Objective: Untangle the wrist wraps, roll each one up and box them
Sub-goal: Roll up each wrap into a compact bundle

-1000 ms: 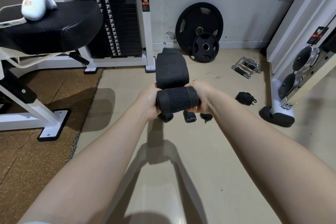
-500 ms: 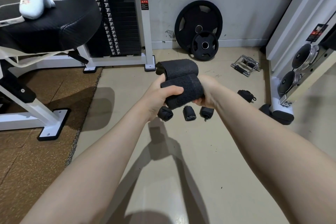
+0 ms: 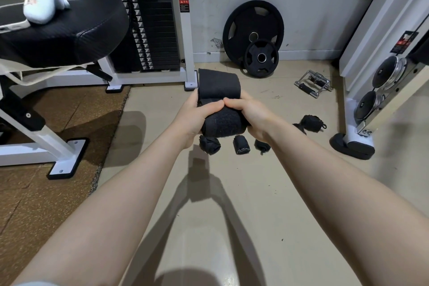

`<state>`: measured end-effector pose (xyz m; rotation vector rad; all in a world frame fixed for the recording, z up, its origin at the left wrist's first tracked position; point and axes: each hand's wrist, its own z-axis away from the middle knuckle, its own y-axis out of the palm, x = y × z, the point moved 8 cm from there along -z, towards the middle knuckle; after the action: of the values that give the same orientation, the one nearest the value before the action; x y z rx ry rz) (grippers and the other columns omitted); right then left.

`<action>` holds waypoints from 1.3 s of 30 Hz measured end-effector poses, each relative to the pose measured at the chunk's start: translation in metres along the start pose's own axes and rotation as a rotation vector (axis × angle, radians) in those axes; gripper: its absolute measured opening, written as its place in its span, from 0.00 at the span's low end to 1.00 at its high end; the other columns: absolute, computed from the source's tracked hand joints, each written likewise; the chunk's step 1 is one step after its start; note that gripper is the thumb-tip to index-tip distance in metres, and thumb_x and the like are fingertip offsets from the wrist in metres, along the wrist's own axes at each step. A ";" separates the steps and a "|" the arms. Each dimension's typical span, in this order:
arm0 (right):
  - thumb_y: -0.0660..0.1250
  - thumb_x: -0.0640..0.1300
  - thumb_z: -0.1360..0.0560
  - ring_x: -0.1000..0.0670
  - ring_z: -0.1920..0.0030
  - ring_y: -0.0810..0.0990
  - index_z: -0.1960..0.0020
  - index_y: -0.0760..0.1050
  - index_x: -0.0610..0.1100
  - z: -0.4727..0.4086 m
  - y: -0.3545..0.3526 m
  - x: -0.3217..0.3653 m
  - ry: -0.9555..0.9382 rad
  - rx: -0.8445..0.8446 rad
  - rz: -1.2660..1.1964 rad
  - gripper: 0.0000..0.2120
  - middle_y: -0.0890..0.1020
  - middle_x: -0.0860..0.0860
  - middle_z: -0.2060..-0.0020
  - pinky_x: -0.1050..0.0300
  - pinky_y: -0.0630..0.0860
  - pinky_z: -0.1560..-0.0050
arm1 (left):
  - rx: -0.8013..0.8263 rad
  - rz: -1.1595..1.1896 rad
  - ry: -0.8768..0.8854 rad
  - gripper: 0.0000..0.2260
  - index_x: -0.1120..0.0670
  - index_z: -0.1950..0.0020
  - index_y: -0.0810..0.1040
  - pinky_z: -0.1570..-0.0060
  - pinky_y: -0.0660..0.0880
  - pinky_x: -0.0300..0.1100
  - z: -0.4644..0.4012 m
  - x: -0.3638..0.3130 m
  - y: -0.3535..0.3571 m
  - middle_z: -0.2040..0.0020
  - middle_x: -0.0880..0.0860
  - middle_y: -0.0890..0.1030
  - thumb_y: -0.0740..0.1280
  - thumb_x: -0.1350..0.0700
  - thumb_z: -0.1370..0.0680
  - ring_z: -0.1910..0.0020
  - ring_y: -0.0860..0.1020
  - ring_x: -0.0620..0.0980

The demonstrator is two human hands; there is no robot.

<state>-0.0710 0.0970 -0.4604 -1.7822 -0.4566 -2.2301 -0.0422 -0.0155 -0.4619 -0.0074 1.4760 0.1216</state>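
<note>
Above the floor (image 3: 209,204), both hands (image 3: 192,118) grip the wrap (image 3: 220,121); keep each turn tight, edges aligned.

Person's body as seen from the head camera: two bare forearms and two bare hands.

Left hand (image 3: 193,115) and right hand (image 3: 249,115): no gloves, rings, watch or bands visible on fingers or wrists. Both forearms are uncovered from the wrists back to the lower picture edge. Well behind the left hand, at the bottom left corner, a small pale light-blue edge of fabric sleeve (image 3: 34,283) shows at the upper arm; its cut cannot be told. No sleeve shows behind the right hand.
</note>
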 end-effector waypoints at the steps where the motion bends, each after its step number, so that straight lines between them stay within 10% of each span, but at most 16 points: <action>1: 0.61 0.37 0.22 0.46 0.47 0.80 0.43 0.74 0.48 -0.001 0.000 0.002 -0.019 -0.009 -0.008 0.12 0.82 0.49 0.48 0.50 0.77 0.46 | -0.005 -0.002 -0.023 0.09 0.44 0.46 0.75 0.58 0.79 0.46 -0.001 0.002 -0.001 0.50 0.46 0.81 0.68 0.57 0.23 0.52 0.81 0.48; 19: 0.69 0.38 0.30 0.47 0.44 0.79 0.35 0.68 0.44 0.000 -0.003 -0.005 -0.133 0.093 -0.108 0.24 0.79 0.46 0.43 0.52 0.78 0.44 | 0.012 0.023 -0.306 0.06 0.50 0.47 0.76 0.70 0.79 0.47 0.003 0.024 0.002 0.52 0.56 0.81 0.64 0.58 0.22 0.56 0.80 0.56; 25: 0.76 0.41 0.38 0.53 0.43 0.79 0.34 0.63 0.50 0.007 0.007 -0.019 -0.048 0.233 0.242 0.37 0.77 0.50 0.42 0.54 0.79 0.46 | 0.045 0.021 -0.429 0.02 0.52 0.50 0.74 0.68 0.80 0.47 0.009 0.037 -0.003 0.57 0.54 0.80 0.62 0.57 0.20 0.62 0.80 0.55; 31: 0.74 0.33 0.32 0.51 0.48 0.82 0.40 0.72 0.49 0.001 0.000 -0.008 -0.124 0.150 0.106 0.25 0.81 0.50 0.48 0.56 0.80 0.54 | 0.165 0.228 -0.337 0.16 0.53 0.32 0.72 0.54 0.79 0.50 0.007 0.035 0.003 0.42 0.55 0.81 0.60 0.51 0.19 0.49 0.81 0.55; 39: 0.68 0.34 0.27 0.47 0.53 0.83 0.44 0.75 0.43 -0.004 -0.006 -0.008 -0.100 0.101 -0.144 0.12 0.83 0.46 0.52 0.53 0.80 0.56 | 0.180 -0.101 0.070 0.21 0.46 0.43 0.72 0.56 0.77 0.39 0.007 0.006 0.010 0.46 0.46 0.80 0.75 0.62 0.30 0.50 0.81 0.43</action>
<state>-0.0750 0.1012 -0.4698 -1.8679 -0.7266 -2.1738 -0.0359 -0.0047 -0.4662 0.0602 1.5487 -0.0942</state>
